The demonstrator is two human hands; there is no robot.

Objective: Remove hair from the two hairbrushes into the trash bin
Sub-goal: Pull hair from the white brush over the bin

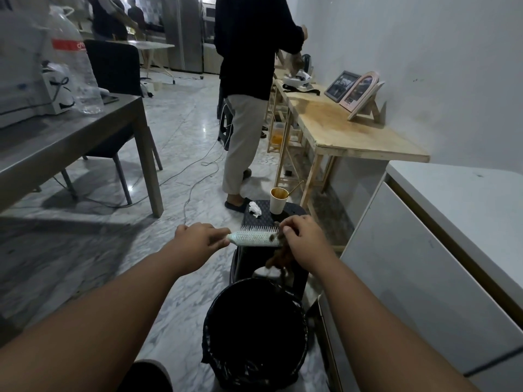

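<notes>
bin (215,329): bottom centre, black liner, open under the work.
hair (278,257): soft, light brown clump hanging off brush tip; pinch near bristles.
brush (254,238): pale, stiff, level, frame centre.
left hand (195,241): clamped on handle end.
right hand (302,236): pinching hair, probably; fingertips hidden.

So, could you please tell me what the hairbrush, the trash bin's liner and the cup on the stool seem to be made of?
The hairbrush looks like pale, smooth plastic with stiff moulded bristles. The trash bin liner seems thin black plastic film, crinkled and glossy at the rim. The cup on the stool looks like matte paper, though that is uncertain.
</notes>
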